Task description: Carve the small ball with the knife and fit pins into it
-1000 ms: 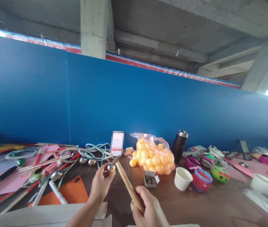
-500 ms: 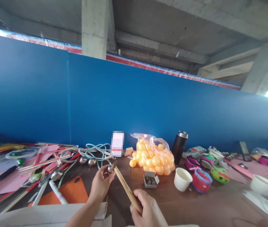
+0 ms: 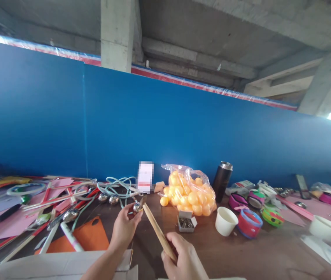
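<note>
My left hand (image 3: pixel 126 224) is closed, with its fingertips pinching a small shiny silver ball (image 3: pixel 136 207). In my right hand (image 3: pixel 183 254) is a wooden-handled hammer (image 3: pixel 157 229), held by the lower end of its handle and slanting up to the left. The hammer's small dark head is only partly visible, just right of the silver ball. Whether head and ball touch, I cannot tell. Right of the handle stands an open little box (image 3: pixel 186 222) full of small metal pieces.
Behind my hands lie a clear bag of orange balls (image 3: pixel 190 194) and pale blue tubing (image 3: pixel 118 184). A black flask (image 3: pixel 222 181), white paper cup (image 3: pixel 226 221) and colourful straps (image 3: pixel 249 223) are at right. Sticks, paper and an orange sheet (image 3: pixel 86 237) cover the left; cardboard (image 3: pixel 66 266) lies in front.
The hammer's head has shifted slightly to the right and up, a little away from the silver ball. My left hand has stayed nearly in place.
</note>
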The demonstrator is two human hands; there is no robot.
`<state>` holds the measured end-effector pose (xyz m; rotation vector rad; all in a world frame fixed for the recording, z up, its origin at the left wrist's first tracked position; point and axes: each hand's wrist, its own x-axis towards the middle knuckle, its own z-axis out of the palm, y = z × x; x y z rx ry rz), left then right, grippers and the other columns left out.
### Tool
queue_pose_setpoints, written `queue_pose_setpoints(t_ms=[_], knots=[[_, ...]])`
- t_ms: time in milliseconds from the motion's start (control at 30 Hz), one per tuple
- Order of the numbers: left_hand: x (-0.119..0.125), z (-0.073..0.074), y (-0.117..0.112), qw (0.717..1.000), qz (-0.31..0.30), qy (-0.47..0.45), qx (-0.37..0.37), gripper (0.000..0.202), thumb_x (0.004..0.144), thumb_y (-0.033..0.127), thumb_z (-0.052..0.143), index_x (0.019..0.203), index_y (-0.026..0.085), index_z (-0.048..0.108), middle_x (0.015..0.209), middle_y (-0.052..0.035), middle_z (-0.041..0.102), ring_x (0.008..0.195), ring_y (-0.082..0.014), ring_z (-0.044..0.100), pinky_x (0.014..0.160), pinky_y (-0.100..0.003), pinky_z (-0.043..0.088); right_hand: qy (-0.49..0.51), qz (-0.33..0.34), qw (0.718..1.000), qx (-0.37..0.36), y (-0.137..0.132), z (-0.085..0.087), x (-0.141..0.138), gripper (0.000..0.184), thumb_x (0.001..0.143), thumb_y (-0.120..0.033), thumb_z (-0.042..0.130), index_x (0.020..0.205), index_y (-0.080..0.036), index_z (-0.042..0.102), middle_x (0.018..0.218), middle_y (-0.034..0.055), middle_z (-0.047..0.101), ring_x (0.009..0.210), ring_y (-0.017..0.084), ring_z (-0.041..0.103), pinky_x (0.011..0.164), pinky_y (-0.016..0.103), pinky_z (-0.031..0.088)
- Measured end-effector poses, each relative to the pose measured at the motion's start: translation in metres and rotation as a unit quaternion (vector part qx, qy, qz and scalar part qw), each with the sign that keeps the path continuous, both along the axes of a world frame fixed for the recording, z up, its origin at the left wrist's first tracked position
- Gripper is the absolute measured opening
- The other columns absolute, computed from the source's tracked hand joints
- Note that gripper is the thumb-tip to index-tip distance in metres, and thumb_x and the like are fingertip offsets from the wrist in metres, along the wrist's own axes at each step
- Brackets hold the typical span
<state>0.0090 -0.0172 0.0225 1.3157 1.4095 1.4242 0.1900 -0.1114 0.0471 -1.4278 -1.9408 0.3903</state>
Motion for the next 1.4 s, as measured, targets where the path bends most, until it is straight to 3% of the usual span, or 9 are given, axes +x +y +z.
queue_pose_setpoints(t_ms=[367,667,867,1067,1400], knots=[[0.001,0.002,-0.002,1.0,-0.009,-0.026,0.0,0.043,0.065,0.043,0.06,0.098,0.015,0.057,0.082,-0.0041,0.068,0.069,-0.0182,0.066,0.063,-0.026,0.052,0.015,0.011,1.0,-0.006,-0.002,0.006,-0.002,0.017,0.067,-0.012,0.046,0.081,-0.019,0.054,0.073,0.0022,0.059,0.066,0.015,0.054,0.058,0.02,0.04],[0.001,0.007,-0.003,1.0,-0.011,-0.004,-0.01,0.036,0.064,0.033,0.06,0.096,0.017,0.058,0.084,-0.0035,0.07,0.073,-0.0176,0.066,0.063,-0.023,0.049,0.0,0.008,0.999,-0.032,-0.003,0.008,-0.003,0.013,0.066,-0.013,0.047,0.077,-0.018,0.053,0.069,0.0016,0.057,0.064,0.015,0.052,0.055,0.02,0.038],[0.001,-0.002,0.001,1.0,-0.002,0.017,0.012,0.037,0.063,0.032,0.06,0.097,0.017,0.056,0.088,-0.0051,0.068,0.073,-0.0178,0.066,0.065,-0.025,0.05,0.056,0.014,0.998,-0.024,-0.003,0.007,-0.005,0.009,0.068,-0.017,0.048,0.075,-0.019,0.053,0.065,-0.0002,0.054,0.058,0.013,0.049,0.049,0.018,0.036],[0.0,-0.001,0.0,1.0,0.002,0.013,0.003,0.041,0.064,0.036,0.06,0.1,0.017,0.056,0.091,-0.0061,0.068,0.072,-0.0183,0.066,0.066,-0.027,0.05,0.122,0.0,0.992,-0.014,0.0,0.006,0.0,0.006,0.073,-0.026,0.048,0.074,-0.02,0.048,0.055,-0.0046,0.044,0.048,0.01,0.043,0.048,0.019,0.036],[-0.002,-0.001,0.001,0.999,0.017,0.028,-0.003,0.043,0.065,0.038,0.059,0.101,0.015,0.056,0.086,-0.0062,0.068,0.072,-0.0193,0.066,0.067,-0.027,0.049,0.048,0.027,0.998,-0.021,-0.003,0.007,-0.004,0.009,0.07,-0.018,0.046,0.077,-0.018,0.051,0.065,-0.0003,0.052,0.056,0.013,0.047,0.051,0.02,0.036]])
